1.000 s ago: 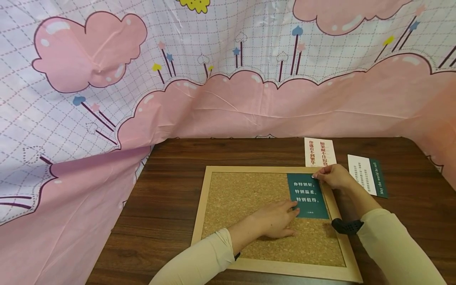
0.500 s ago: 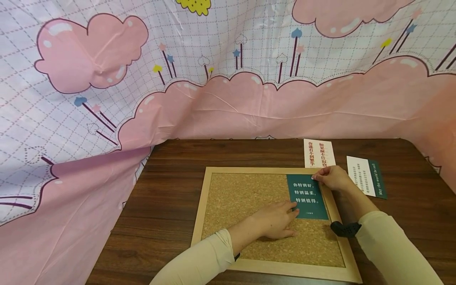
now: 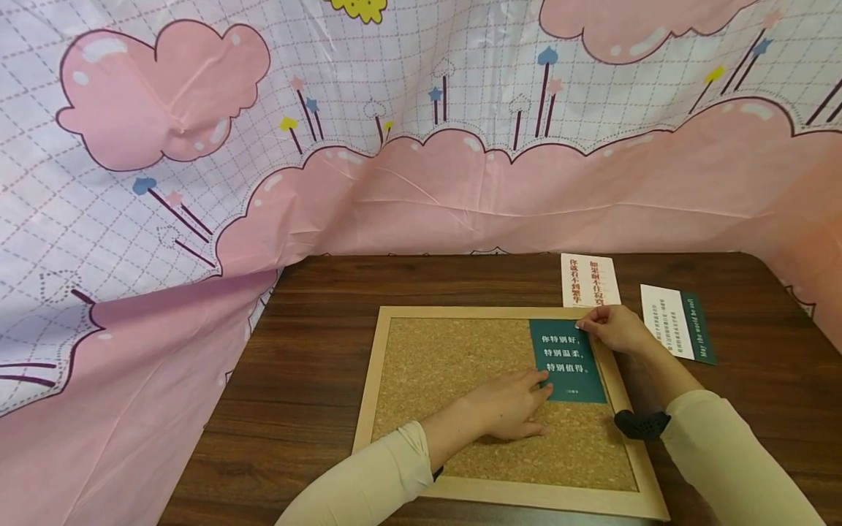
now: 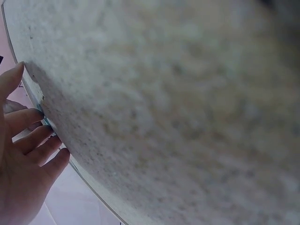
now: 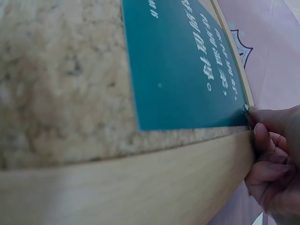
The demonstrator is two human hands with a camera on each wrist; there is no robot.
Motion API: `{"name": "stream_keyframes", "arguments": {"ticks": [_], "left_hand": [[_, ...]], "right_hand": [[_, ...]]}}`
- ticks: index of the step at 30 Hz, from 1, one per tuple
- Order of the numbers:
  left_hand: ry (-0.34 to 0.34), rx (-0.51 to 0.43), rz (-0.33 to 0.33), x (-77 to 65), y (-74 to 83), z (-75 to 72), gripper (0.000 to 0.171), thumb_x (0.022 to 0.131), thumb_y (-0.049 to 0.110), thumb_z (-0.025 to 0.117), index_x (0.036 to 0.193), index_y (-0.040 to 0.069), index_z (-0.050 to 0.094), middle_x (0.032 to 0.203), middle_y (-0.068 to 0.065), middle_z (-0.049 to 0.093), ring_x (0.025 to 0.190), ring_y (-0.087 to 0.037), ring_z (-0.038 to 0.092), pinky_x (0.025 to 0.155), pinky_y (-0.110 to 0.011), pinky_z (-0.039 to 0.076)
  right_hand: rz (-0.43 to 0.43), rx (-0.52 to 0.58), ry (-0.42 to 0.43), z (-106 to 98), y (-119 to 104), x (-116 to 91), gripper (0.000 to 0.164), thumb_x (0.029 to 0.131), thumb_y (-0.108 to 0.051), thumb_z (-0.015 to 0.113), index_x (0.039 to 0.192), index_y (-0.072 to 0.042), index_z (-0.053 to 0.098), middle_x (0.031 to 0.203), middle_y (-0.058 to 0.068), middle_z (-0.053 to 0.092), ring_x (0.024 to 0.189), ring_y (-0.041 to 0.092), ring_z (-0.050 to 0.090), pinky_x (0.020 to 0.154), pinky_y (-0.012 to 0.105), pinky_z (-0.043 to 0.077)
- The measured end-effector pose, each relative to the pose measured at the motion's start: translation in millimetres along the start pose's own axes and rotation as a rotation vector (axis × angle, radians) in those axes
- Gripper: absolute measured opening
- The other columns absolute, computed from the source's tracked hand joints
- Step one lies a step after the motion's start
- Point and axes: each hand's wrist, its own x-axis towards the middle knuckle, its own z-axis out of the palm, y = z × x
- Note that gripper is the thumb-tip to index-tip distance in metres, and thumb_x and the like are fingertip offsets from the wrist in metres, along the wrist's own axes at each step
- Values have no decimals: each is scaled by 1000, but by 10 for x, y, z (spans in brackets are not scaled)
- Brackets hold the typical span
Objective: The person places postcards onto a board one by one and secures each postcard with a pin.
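A teal card with white writing lies on the cork board, tucked into its far right corner. At that corner my right hand pinches a small pushpin between thumb and index finger; the fingertips largely cover it. The right wrist view shows the card flat against the cork beside the wooden frame. My left hand rests on the cork with fingers spread, the fingertips touching the card's left edge. In the left wrist view, the left hand has its fingers extended along the board.
Behind the board lies a white card with red writing, partly under or behind the frame. To the right is a white and dark green card. The dark wooden table runs up to a pink patterned curtain.
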Motion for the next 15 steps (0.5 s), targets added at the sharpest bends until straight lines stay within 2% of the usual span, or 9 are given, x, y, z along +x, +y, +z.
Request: {"name": "stream_keyframes", "arguments": {"ticks": [15], "left_hand": [[-7,-8,-6,6,5,6,67,96,57,45,150,18,37,158,-2,30,146,-14,30,116,-25,31]], "right_hand": [[-19,-4,18,5,-5,-26,29,97,-28,60,88,0,63,64,-2,54,60,13,46,51,26,35]]}}
